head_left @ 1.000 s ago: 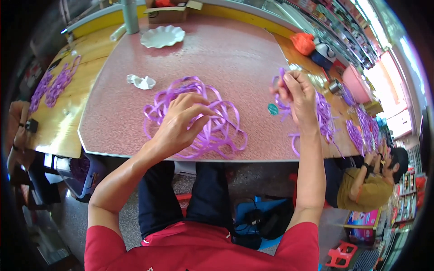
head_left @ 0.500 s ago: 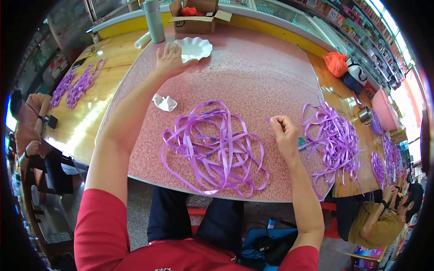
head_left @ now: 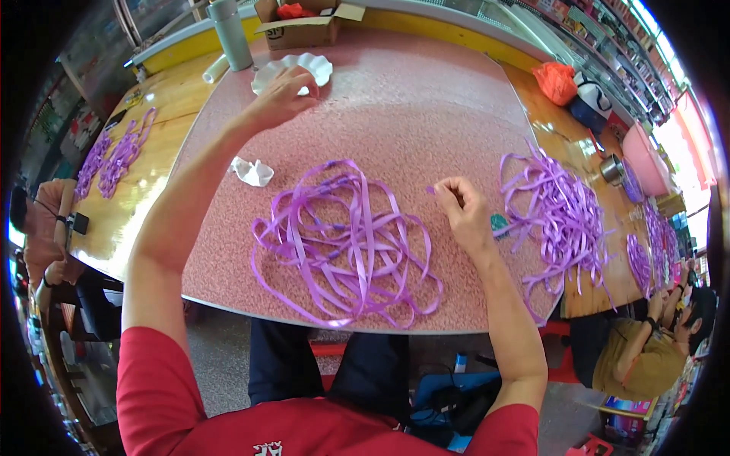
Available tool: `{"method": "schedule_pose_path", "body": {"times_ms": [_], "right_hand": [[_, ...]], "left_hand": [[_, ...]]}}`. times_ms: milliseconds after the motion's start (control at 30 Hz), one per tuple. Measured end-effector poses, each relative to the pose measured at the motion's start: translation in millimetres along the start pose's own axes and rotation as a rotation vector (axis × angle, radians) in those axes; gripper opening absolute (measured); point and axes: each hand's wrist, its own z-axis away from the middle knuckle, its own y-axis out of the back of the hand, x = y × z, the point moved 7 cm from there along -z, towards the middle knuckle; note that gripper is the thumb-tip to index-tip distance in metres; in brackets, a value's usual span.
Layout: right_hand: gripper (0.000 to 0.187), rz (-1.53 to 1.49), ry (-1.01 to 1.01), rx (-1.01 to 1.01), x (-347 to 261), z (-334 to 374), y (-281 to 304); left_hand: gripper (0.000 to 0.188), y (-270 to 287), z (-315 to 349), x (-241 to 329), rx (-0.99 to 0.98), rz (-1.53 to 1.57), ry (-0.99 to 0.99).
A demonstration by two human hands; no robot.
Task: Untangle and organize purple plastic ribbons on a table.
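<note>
My left hand (head_left: 285,99) is at the near rim of a white scalloped plate (head_left: 317,67), fingers bent down toward the thumb. Whatever may be between its fingertips is too small to make out. Thumb and fingers of my right hand (head_left: 465,210) pinch a small purple ribbon piece (head_left: 430,190), held just over the pink speckled table (head_left: 403,121). Between my forearms lies a loose heap of looped purple ribbon (head_left: 357,251). A larger tangle of purple ribbon (head_left: 559,216) spreads to the right of my right hand, with a small green item (head_left: 498,223) beside it.
Crumpled white tissue (head_left: 252,172) lies near my left forearm. A grey-green bottle (head_left: 230,34) and an open cardboard box (head_left: 300,30) stand at the back. More purple ribbons (head_left: 122,156) are on the left wooden table. One person sits at each side.
My left hand has gone from spread fingers to bent ones at the plate. The view has shifted slightly; my right hand keeps its pinch on the ribbon piece.
</note>
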Motion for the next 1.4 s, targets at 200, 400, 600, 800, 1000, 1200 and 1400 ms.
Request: {"method": "schedule_pose_path", "body": {"times_ms": [200,400,600,800,1000,1200,1400], "right_hand": [[0.016,-0.123,-0.003,-0.134,-51.3,19.7,-7.2],[0.018,-0.412,0.034,-0.211,-124.3,72.9,-27.1],[0.018,-0.629,-0.215,-0.347,-139.2,103.5,-40.0],[0.019,-0.655,-0.291,-0.401,-154.3,120.6,-50.3],[0.019,-0.649,-0.290,-0.393,-160.8,130.9,-54.8],[0.015,-0.352,-0.065,-0.315,-171.3,139.1,-51.2],[0.015,-0.153,0.105,-0.172,-175.8,148.3,-56.9]], "left_hand": [[0.018,37.2,73.2,167.3,-0.137,0.806,-0.113],[0.049,87.4,136.1,241.8,0.265,0.690,-0.327],[0.044,110.1,173.4,245.2,0.340,0.755,-0.246],[0.034,120.7,198.3,240.0,0.355,0.821,-0.235],[0.025,128.8,210.5,239.2,0.396,0.805,-0.211],[0.020,125.5,217.1,244.4,0.409,0.779,-0.193],[0.015,120.2,226.5,246.4,0.327,0.660,-0.116]]}}
